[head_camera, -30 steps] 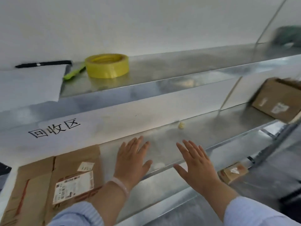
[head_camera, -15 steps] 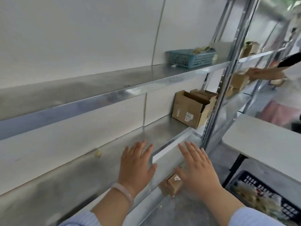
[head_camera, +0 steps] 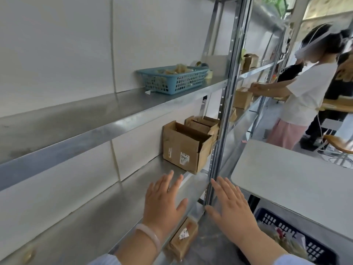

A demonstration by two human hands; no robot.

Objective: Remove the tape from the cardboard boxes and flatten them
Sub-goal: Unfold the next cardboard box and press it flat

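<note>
Head view: my left hand (head_camera: 162,204) and right hand (head_camera: 234,212) are both held out in front of me, palms down. The fingers (head_camera: 168,181) are straight and slightly spread, and they hold nothing. The left hand is over the front edge of the middle shelf (head_camera: 91,217). The right hand is just beside the rack's metal upright (head_camera: 223,131). I cannot tell whether either hand touches the metal. A pale bracelet (head_camera: 150,236) sits on my left wrist.

The open cardboard box (head_camera: 183,150) stands at the far end of the middle shelf, close to the upright, well apart from my hands. Its flaps are up and there are two labels on its near side. A second opened box (head_camera: 202,124) stands right behind it. Below my hands lies a small cardboard box (head_camera: 183,240) with a white label, partly hidden by my left wrist.

On the upper shelf (head_camera: 91,113) stands a blue plastic basket (head_camera: 172,80) holding crumpled yellowish stuff. To my right is a white surface (head_camera: 286,180) with a dark crate (head_camera: 299,236) under it. Further off, another person (head_camera: 309,88) in a white top reaches toward more cardboard boxes (head_camera: 242,98) on the next rack.
</note>
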